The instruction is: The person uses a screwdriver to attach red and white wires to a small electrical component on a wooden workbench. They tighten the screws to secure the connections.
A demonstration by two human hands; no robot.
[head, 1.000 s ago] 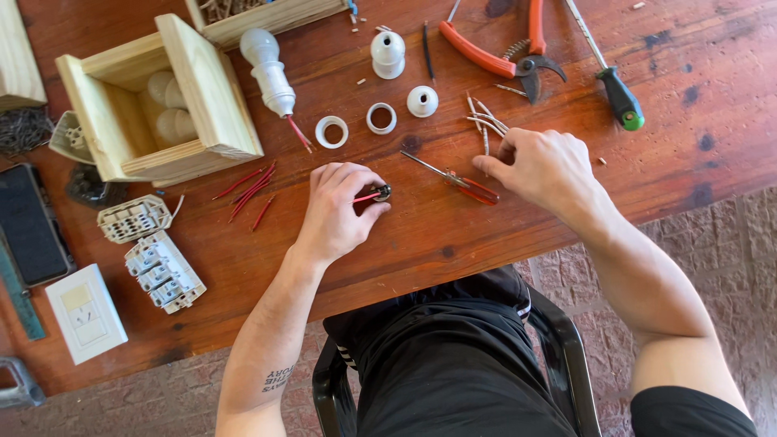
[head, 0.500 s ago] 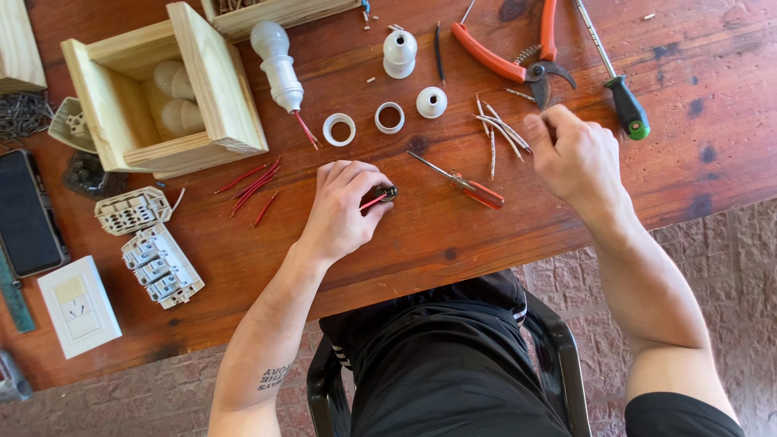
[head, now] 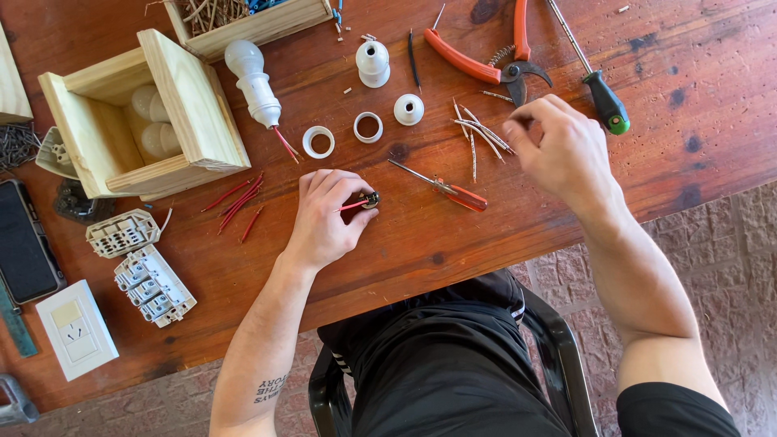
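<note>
Item 1: my left hand (head: 324, 218), fingers pinched together on a small dark fitting (head: 371, 199) with a red wire (head: 353, 205) attached, held just above the bench (head: 421, 243) near its front edge.

Item 2: my right hand (head: 558, 150), at 2 o'clock from the fitting, fingertips drawn together beside a bundle of stripped wire ends (head: 479, 133); whether it grips one I cannot tell.

Item 3: red-handled small screwdriver (head: 453, 192), lying between the hands.

Item 4: at 12 o'clock, two white rings (head: 318, 142), a white cap (head: 409, 109), a lamp socket (head: 372, 63).

Item 5: orange cutters (head: 486, 65) and green-handled screwdriver (head: 605, 101), 1 o'clock.

Item 6: loose red wire pieces (head: 239, 202), 9 o'clock, before an open wooden box (head: 194, 105).

Item 7: white bulb (head: 252, 77), 11 o'clock.
</note>
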